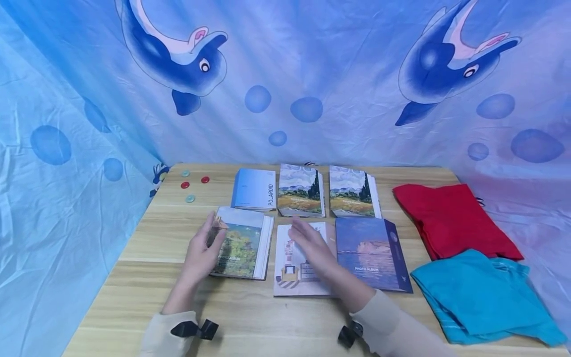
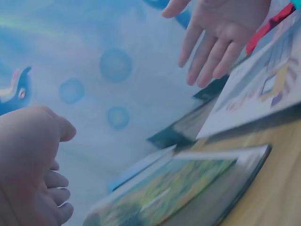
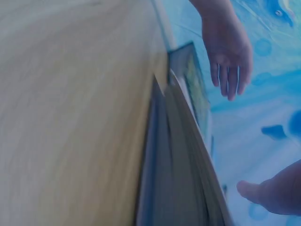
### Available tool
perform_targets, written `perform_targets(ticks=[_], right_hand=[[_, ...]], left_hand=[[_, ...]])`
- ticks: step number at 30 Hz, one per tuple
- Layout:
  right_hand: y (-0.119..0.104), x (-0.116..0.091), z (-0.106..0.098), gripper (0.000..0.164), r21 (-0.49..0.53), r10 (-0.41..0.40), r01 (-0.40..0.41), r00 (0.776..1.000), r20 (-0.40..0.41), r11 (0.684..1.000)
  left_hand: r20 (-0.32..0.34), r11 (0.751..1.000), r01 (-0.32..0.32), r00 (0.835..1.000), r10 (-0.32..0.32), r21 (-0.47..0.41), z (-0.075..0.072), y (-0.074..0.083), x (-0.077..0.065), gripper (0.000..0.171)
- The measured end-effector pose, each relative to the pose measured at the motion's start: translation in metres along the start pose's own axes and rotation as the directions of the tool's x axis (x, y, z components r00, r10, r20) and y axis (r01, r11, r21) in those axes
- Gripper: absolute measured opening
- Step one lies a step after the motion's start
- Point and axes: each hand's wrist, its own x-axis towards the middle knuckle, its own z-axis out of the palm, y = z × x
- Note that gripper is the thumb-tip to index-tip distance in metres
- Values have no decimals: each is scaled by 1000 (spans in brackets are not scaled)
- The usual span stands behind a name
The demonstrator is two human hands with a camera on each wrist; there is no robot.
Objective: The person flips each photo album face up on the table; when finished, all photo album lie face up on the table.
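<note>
Green foliage fills the cover of the landscape photo album [image 1: 241,243], which lies flat on the wooden table [image 1: 147,277], and we see it sitting between 2 hands. The left hand [image 1: 200,250] is much the nearer: in the head view its thumb and fingers overlap the album's left edge, so the cover extends to the right of them. The album's long axis runs roughly away from the person, its page block showing along the right side.

The right hand [image 1: 314,245] slants forward and left over the white album with a drawn room [image 1: 296,267]; from its fingertips, the landscape photo album lies leftward, across a narrow strip of wood. The wrist views show us 2 palms turned toward each other. The right fingers reach out straight and hold nothing; the left fingers look relaxed and extended, with nothing gripped. Those views are blurred, so we cannot be certain whether the left fingertips brush the cover. The purple seascape album [image 1: 361,248] lies just beside, on the right.
</note>
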Motion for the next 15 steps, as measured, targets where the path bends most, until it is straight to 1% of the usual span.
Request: perform_targets(ticks=[4,6,8,12,15], right_hand=[[-1,-4,-20,67,-5,-29,28,996,-79,1000],[1,-5,-28,64,-10,-48,47,994,-100,999],[3,-8,-36,62,-22,-44,41,992,-121,999],[9,-13,-49,62,-30,-30,25,988,-153,999],[15,-19,-57,62,-25,-20,15,985,-173,1000]], left_hand=[[8,998,-53,999,53,-19,13,7,0,65],[13,998,-60,998,60,1,20,10,-1,63],[15,998,-63,998,63,13,28,12,-1,62],[38,997,-71,997,71,14,49,17,-3,63],[74,997,-72,995,72,-1,68,21,-5,65]])
